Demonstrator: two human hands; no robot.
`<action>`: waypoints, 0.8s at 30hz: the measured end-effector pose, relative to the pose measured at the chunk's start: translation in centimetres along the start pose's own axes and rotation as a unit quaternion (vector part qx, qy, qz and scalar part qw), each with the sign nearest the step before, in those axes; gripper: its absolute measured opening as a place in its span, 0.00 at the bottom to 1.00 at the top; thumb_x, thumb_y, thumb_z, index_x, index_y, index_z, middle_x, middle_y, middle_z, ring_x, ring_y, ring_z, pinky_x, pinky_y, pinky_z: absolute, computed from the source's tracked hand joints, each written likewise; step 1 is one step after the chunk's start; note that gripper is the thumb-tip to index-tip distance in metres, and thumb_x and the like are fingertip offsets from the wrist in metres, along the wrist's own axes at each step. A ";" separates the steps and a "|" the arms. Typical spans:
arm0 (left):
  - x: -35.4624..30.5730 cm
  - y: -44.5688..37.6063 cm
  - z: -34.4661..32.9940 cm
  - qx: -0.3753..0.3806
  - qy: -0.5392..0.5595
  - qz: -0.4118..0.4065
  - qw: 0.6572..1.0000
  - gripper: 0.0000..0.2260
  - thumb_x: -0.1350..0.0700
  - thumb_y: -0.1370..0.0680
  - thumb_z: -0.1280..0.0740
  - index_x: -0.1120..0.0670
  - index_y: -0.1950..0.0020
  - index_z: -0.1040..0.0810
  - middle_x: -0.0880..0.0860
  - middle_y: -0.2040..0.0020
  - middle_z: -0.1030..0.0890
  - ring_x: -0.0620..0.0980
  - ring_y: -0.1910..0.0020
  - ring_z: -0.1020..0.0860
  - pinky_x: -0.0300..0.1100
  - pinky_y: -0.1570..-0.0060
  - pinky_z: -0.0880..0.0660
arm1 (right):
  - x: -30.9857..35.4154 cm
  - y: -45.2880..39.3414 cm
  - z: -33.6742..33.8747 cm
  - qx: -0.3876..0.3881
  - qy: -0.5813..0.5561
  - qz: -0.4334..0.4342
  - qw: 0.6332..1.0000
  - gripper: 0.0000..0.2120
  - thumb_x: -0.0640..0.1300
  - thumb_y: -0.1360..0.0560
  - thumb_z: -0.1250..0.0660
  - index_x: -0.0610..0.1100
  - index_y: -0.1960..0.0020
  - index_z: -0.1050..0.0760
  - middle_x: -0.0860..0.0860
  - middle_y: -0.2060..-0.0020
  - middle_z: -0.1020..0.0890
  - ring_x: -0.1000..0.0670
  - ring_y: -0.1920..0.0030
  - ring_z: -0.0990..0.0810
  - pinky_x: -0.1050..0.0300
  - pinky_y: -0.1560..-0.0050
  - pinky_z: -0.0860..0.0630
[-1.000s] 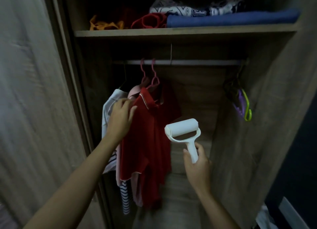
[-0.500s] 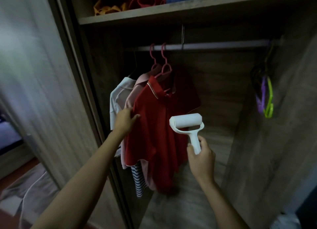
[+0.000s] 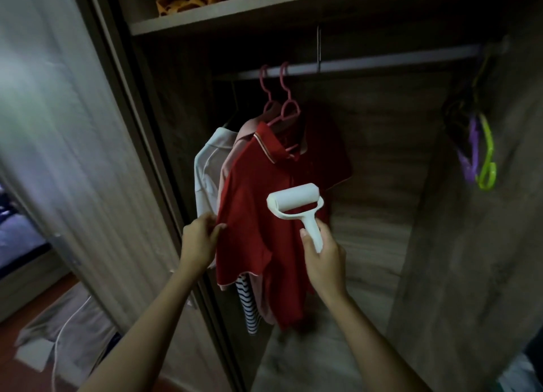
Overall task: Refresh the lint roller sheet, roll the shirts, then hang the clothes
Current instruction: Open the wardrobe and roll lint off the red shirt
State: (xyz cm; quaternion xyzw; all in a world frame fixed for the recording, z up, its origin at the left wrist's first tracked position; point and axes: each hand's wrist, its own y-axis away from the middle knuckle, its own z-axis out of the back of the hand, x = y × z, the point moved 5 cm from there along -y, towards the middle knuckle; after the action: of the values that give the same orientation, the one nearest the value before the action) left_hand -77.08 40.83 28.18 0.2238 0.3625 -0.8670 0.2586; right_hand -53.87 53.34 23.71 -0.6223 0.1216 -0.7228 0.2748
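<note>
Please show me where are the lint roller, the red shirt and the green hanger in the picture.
lint roller (image 3: 293,197): head view, on the white sheet roll.
red shirt (image 3: 252,215): head view, on the front panel below the collar.
green hanger (image 3: 488,156): head view, on its curved arm at the right wall.

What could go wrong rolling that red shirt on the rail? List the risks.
1. The red shirt hangs free, pinched only at its edge by the left hand; pressure from the lint roller may just swing it away.
2. A hard stroke could drag it off its pink hanger.
3. Dim light may hide lint.
</note>
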 end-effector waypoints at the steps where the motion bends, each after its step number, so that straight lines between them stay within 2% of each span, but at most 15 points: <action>1: 0.0 0.1 0.0 0.003 0.004 0.000 1.000 0.05 0.57 0.24 0.32 0.59 0.56 0.22 0.51 0.62 0.19 0.47 0.64 0.20 0.38 0.63 0.26 | 0.1 0.0 -0.5 0.001 -0.008 -0.005 1.000 0.08 0.49 0.22 0.36 0.52 0.43 0.24 0.55 0.67 0.21 0.59 0.67 0.23 0.66 0.68 0.29; 3: 0.0 0.2 0.0 0.009 0.014 0.006 1.000 0.06 0.57 0.22 0.33 0.59 0.54 0.20 0.51 0.61 0.18 0.47 0.64 0.20 0.37 0.63 0.25 | 0.3 -0.3 -1.3 0.006 -0.028 -0.014 0.999 0.06 0.51 0.22 0.35 0.51 0.48 0.24 0.55 0.72 0.24 0.59 0.73 0.26 0.66 0.73 0.33; 5: -0.1 0.3 0.1 0.016 0.031 0.022 0.999 0.06 0.57 0.22 0.34 0.58 0.52 0.19 0.51 0.59 0.18 0.46 0.62 0.21 0.33 0.63 0.28 | 0.6 -1.2 -2.1 0.013 -0.038 -0.009 0.999 0.06 0.52 0.22 0.35 0.50 0.50 0.24 0.54 0.72 0.24 0.59 0.73 0.27 0.67 0.74 0.35; 8: 0.1 0.2 0.0 0.021 0.044 0.042 0.998 0.07 0.56 0.21 0.35 0.56 0.57 0.21 0.50 0.65 0.20 0.46 0.66 0.22 0.40 0.64 0.28 | 1.0 -3.0 -3.4 0.025 -0.041 0.002 0.999 0.05 0.52 0.22 0.37 0.51 0.50 0.26 0.54 0.73 0.26 0.58 0.74 0.27 0.68 0.75 0.36; 11: 0.3 0.6 0.0 0.012 0.048 0.062 0.997 0.08 0.55 0.22 0.35 0.54 0.60 0.22 0.50 0.67 0.21 0.48 0.67 0.22 0.44 0.63 0.27 | 1.1 -4.8 -4.9 0.041 -0.028 0.017 0.999 0.09 0.54 0.21 0.39 0.50 0.47 0.27 0.54 0.73 0.26 0.56 0.75 0.27 0.65 0.75 0.35; 14: 1.0 1.2 -0.3 0.014 0.099 0.083 0.991 0.04 0.56 0.23 0.32 0.54 0.53 0.18 0.49 0.61 0.16 0.46 0.61 0.18 0.42 0.58 0.22 | 1.1 -6.2 -6.2 0.044 -0.012 0.037 0.998 0.12 0.55 0.21 0.40 0.48 0.44 0.29 0.53 0.72 0.24 0.56 0.75 0.26 0.64 0.76 0.35; 17: 1.4 1.6 -0.8 0.021 0.161 0.105 0.981 0.07 0.59 0.25 0.30 0.55 0.48 0.17 0.50 0.57 0.15 0.46 0.57 0.16 0.46 0.52 0.20 | 1.0 -7.4 -7.6 0.043 -0.001 0.050 0.998 0.13 0.54 0.21 0.40 0.45 0.44 0.29 0.51 0.72 0.24 0.56 0.75 0.27 0.66 0.77 0.38; 21: 1.0 1.7 -1.6 0.010 0.137 0.096 0.986 0.08 0.60 0.25 0.30 0.57 0.47 0.17 0.44 0.57 0.16 0.37 0.59 0.18 0.31 0.56 0.23 | -1.5 -7.6 -9.9 0.069 0.049 0.029 0.996 0.17 0.55 0.21 0.41 0.44 0.41 0.30 0.48 0.68 0.21 0.50 0.72 0.26 0.59 0.71 0.37; 22: 1.0 1.7 -1.8 0.001 0.130 0.094 0.987 0.08 0.59 0.25 0.30 0.57 0.47 0.17 0.44 0.58 0.16 0.38 0.58 0.18 0.32 0.55 0.22 | -2.4 -7.5 -10.4 0.082 0.062 0.025 0.994 0.17 0.56 0.21 0.41 0.43 0.41 0.31 0.46 0.67 0.20 0.48 0.70 0.24 0.59 0.70 0.36; 24: 1.1 1.6 -2.3 -0.010 0.111 0.094 0.989 0.07 0.58 0.24 0.31 0.55 0.48 0.17 0.47 0.56 0.15 0.42 0.56 0.18 0.42 0.51 0.21 | -4.4 -7.1 -11.5 0.114 0.087 0.020 0.989 0.17 0.56 0.21 0.41 0.44 0.41 0.31 0.44 0.63 0.18 0.44 0.65 0.20 0.57 0.69 0.35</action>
State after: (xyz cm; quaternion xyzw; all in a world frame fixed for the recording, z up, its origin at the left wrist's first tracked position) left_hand -76.51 41.28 25.28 0.3492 0.3747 -0.8051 0.2991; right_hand -66.40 59.63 21.47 -0.5190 0.0743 -0.7777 0.3468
